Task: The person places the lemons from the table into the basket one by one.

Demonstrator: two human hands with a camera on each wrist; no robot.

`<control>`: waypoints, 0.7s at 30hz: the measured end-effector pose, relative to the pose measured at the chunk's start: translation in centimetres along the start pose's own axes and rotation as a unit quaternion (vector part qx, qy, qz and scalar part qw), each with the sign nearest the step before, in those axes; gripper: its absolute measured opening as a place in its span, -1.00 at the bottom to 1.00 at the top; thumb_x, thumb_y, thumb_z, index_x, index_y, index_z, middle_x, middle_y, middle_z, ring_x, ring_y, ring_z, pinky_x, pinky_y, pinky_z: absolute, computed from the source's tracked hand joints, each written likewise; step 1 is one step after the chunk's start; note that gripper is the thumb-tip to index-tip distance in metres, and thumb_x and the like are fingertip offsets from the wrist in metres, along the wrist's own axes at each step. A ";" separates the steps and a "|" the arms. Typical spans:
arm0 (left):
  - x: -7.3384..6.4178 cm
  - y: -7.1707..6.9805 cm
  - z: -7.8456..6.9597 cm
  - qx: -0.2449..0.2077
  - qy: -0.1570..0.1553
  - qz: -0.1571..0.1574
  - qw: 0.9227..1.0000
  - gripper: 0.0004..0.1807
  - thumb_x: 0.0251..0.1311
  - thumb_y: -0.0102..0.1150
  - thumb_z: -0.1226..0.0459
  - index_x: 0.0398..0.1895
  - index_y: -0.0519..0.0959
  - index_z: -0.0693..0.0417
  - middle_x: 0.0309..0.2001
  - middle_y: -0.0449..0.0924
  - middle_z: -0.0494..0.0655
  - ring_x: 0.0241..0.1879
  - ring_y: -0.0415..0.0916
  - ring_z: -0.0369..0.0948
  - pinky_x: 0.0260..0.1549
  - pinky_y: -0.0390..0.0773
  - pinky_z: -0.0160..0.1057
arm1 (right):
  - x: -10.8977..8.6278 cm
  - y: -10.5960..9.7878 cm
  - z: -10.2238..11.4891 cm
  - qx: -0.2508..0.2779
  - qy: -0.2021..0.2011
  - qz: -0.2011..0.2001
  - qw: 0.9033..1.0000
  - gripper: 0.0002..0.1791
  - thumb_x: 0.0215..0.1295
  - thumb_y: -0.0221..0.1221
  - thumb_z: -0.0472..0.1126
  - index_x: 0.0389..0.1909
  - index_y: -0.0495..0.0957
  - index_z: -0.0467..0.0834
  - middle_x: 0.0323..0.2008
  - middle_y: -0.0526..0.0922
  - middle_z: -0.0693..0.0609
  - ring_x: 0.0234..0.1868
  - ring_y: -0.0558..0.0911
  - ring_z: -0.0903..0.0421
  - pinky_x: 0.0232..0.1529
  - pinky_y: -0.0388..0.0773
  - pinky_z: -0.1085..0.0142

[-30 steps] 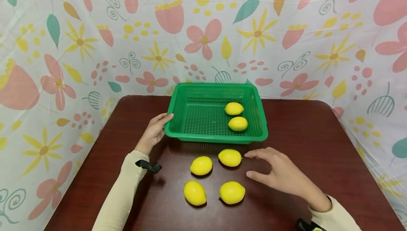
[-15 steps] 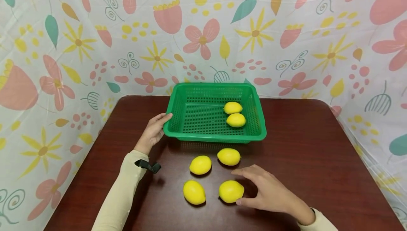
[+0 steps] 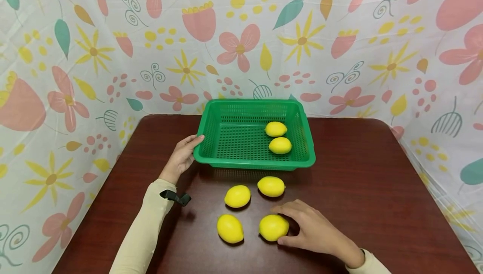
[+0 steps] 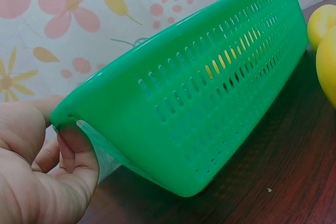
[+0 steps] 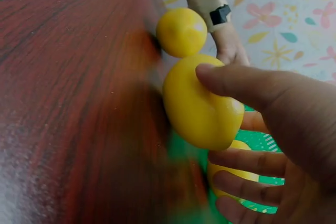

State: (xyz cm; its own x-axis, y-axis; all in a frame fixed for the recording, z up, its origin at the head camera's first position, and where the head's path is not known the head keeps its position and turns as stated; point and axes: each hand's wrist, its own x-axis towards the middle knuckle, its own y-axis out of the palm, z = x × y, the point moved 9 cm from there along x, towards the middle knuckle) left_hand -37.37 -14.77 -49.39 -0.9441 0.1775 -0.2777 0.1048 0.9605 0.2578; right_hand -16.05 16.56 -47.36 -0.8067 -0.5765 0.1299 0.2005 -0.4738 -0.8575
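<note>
My left hand [image 3: 183, 156] grips the near left corner of a green plastic basket [image 3: 250, 164], thumb over the rim and fingers curled under it. In the left wrist view the basket [image 4: 157, 108] stands with its slotted long side toward the camera. My right hand [image 3: 315, 230] is at a yellow lemon [image 3: 273, 227] on the table, with thumb and fingers curved round its right side. The right wrist view has the thumb [image 5: 226, 80] on that lemon [image 5: 194, 114] and the other fingers at its far side. Two lemons, one [image 3: 276, 129] behind the other [image 3: 280, 145], lie in the basket's right half.
Three more lemons lie on the dark red wooden table [image 3: 351, 173]: one [image 3: 271, 186] near the basket's front, one [image 3: 237, 196] left of it, and one [image 3: 230, 228] nearer me. A flower-printed cloth [image 3: 241, 47] hangs behind the table and along its sides.
My right hand has moved left and toward me, from beside the lemon near the basket to the nearer right lemon, closing around it. The front lemon in the basket has rolled slightly. My left hand stays put.
</note>
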 end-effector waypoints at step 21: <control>0.3 0.0 0.1 -0.006 0.005 0.001 1.000 -0.45 0.51 0.15 0.15 0.43 0.31 0.20 -0.02 0.55 -0.08 -0.13 0.65 -0.26 -0.14 0.70 -0.33 | -0.1 0.6 -0.2 0.024 0.005 -0.029 0.999 -0.47 0.11 0.51 0.18 0.10 0.59 0.26 -0.07 0.56 0.48 -0.12 0.48 0.39 -0.16 0.58 0.35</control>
State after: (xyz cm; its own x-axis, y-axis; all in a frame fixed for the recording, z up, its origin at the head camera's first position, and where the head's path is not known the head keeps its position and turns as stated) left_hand -37.58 -14.72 -49.56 -0.9472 0.1771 -0.2672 0.1032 0.9577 0.2688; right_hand -15.96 16.50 -48.01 -0.8237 -0.5400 0.1730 0.1799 -0.5383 -0.8233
